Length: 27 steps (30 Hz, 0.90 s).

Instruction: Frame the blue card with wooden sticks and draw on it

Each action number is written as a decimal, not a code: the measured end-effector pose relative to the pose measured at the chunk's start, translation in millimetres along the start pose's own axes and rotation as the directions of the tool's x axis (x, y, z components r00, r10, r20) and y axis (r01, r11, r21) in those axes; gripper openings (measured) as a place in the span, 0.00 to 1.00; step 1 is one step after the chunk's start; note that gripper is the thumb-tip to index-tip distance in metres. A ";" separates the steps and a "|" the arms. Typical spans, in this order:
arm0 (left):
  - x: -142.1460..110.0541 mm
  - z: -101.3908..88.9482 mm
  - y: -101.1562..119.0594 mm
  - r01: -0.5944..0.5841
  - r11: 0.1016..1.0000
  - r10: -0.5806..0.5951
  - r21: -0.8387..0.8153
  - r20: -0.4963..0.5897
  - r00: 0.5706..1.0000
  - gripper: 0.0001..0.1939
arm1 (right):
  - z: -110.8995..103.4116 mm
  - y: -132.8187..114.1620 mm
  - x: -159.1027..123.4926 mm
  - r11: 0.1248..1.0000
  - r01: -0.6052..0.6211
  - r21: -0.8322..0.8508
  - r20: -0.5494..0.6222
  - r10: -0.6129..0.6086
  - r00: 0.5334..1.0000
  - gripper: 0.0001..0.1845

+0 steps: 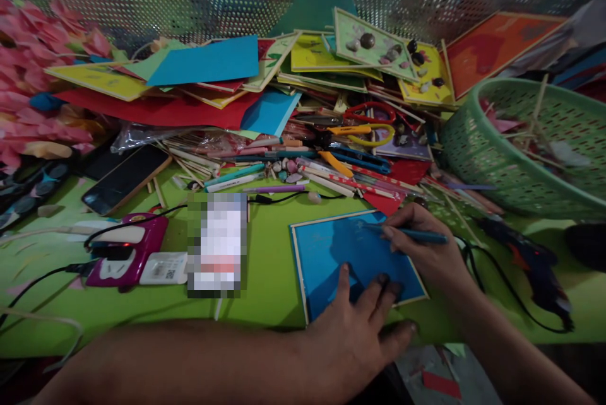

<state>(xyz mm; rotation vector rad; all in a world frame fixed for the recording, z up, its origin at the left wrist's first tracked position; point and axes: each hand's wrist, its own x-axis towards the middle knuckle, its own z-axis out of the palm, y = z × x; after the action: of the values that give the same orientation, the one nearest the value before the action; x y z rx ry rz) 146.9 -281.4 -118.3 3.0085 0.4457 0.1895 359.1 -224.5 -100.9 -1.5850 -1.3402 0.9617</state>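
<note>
A blue card (319, 253) edged with thin pale sticks lies on the green tabletop in front of me. Across its lower part my left hand (360, 323) rests with fingers spread, holding nothing. My right hand (423, 250) is closed around a teal-blue pen (426, 236), whose tip points left at the card's upper middle. Faint marks show on the card near the tip, too dim to read. The fingers of the left hand hide part of the lower edge.
A green basket (473, 159) and a dark glue gun (530, 260) with its cord are on the right. Pens, sticks, pliers (334, 162) and stacked cards (203, 64) fill the back. A purple power strip (154, 234) and phones (125, 178) occupy the left.
</note>
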 end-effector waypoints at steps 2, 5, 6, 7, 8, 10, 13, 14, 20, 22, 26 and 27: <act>0.3 -0.4 -0.3 0.000 1.000 0.000 0.004 0.003 1.000 0.24 | 0.3 -0.5 0.4 1.000 0.006 0.016 -0.001 -0.006 1.000 0.17; 0.0 1.1 0.4 0.015 1.000 -0.015 0.011 -0.034 0.999 0.24 | 1.1 0.0 0.6 1.000 0.021 0.016 0.022 -0.021 1.000 0.16; -0.4 1.9 0.7 0.019 1.000 -0.019 0.012 -0.045 0.999 0.24 | 1.3 0.6 0.6 1.000 0.024 0.011 0.027 -0.024 0.999 0.16; -0.8 2.6 1.0 0.022 1.000 -0.021 0.012 -0.053 0.998 0.23 | 1.5 1.3 0.5 1.000 0.027 0.004 0.029 -0.027 0.999 0.15; -1.2 3.2 1.3 0.022 1.000 -0.021 0.010 -0.060 0.998 0.23 | 1.7 2.2 0.4 0.999 0.032 -0.004 0.033 -0.032 0.999 0.15; -1.8 3.7 1.7 0.020 1.000 -0.020 0.005 -0.063 0.998 0.23 | 1.7 3.7 0.5 0.999 0.050 -0.018 0.041 -0.050 0.998 0.13; -1.9 3.2 1.7 0.019 1.000 -0.019 0.004 -0.057 0.998 0.23 | 1.2 4.7 1.1 0.996 0.078 -0.038 0.038 -0.077 0.996 0.12; -1.8 3.0 1.5 0.019 1.000 -0.018 0.004 -0.055 0.998 0.23 | 1.0 4.7 1.4 0.996 0.083 -0.044 0.030 -0.082 0.996 0.12; -1.3 2.7 0.4 0.013 1.000 -0.013 0.009 -0.028 1.000 0.24 | -0.4 5.3 2.2 0.994 0.078 -0.076 -0.017 -0.080 0.997 0.13; -1.3 2.2 0.5 0.007 1.000 -0.006 0.017 -0.017 1.000 0.25 | -0.9 6.3 2.2 0.993 0.078 -0.090 -0.028 -0.081 0.996 0.13; -1.0 2.6 1.3 0.011 1.000 -0.010 0.019 -0.038 0.999 0.24 | -2.5 7.6 2.7 0.989 0.084 -0.123 -0.047 -0.090 0.995 0.12; -0.9 3.2 1.6 0.015 1.000 -0.014 0.019 -0.047 0.999 0.24 | -3.0 7.7 2.7 0.989 0.086 -0.123 -0.049 -0.092 0.995 0.12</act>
<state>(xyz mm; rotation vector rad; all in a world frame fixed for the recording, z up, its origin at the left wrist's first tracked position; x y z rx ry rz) 147.0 -283.3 -121.4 3.0238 0.4765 0.2567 365.0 -222.9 -107.0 -1.6155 -1.4421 0.7909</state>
